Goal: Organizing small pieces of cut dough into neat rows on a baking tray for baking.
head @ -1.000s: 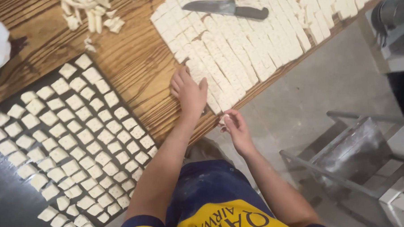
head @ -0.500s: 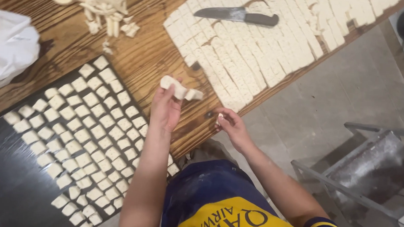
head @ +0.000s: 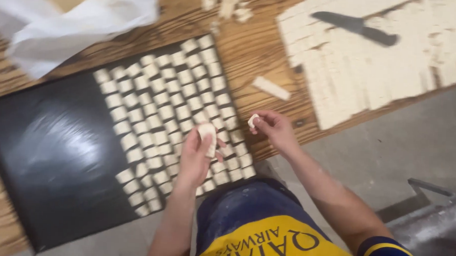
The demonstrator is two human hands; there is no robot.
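Dough, left: left hand [head: 195, 156] curled shut round a pale dough piece [head: 208, 136], piece sticking up above the fingers, over the near right part of the black tray [head: 50, 152]
Dough, right: right hand [head: 274, 128] pinching a small dough bit [head: 252, 121] at the fingertips, other fingers loosely bent, just off the tray's right edge, above the wooden table [head: 251, 53]
Tray: black, glossy, left half bare, right half filled with rows of small dough squares [head: 162, 115]
Loose piece: one dough strip [head: 271, 87] lying flat on the table, between the tray and the cut sheet, apart from both hands
Cut sheet: large pale dough sheet [head: 371, 72] scored into strips, far right of the table, a knife [head: 358, 27] lying on top
Far edge: small heap of dough scraps [head: 227, 4], blurred, shapes probably short strips
Top left: white bag [head: 80, 24], crumpled, on the table beyond the tray
Floor: grey, right of the table
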